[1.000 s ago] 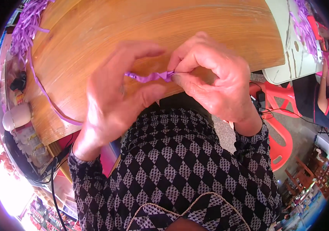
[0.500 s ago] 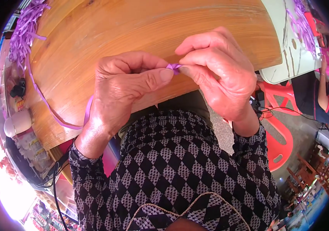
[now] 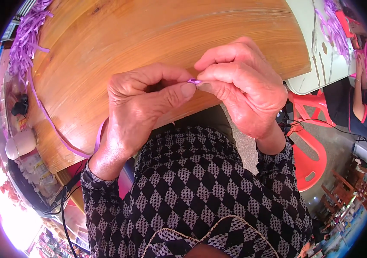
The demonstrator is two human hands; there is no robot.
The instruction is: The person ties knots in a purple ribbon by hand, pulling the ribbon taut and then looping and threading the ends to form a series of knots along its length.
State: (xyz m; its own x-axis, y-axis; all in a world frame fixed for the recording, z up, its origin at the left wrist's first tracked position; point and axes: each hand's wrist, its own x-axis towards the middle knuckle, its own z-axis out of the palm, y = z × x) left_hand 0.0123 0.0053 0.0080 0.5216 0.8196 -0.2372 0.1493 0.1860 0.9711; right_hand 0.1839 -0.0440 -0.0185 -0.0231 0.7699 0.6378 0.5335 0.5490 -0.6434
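Purple ribbon (image 3: pixel 193 81) was over the tabletop (image 3: pixel 157 38), close to its near edge, pinched between both hands. Left hand (image 3: pixel 134 96) gripped one side, thumb against index finger; right hand (image 3: pixel 252 88) gripped the other the same way, remaining fingers loosely bent. Visible bit short, folded, long axis roughly left to right, ends pointing into either hand, rest hidden by fingers. Material thin, slightly shiny. Long flat strip (image 3: pixel 46 116), also purple, ran from a shaggy bundle (image 3: pixel 24 45) at the tabletop's left edge, curved toward its near left corner, bent up by left wrist; link to pinched bit hidden. Tabletop grained wood
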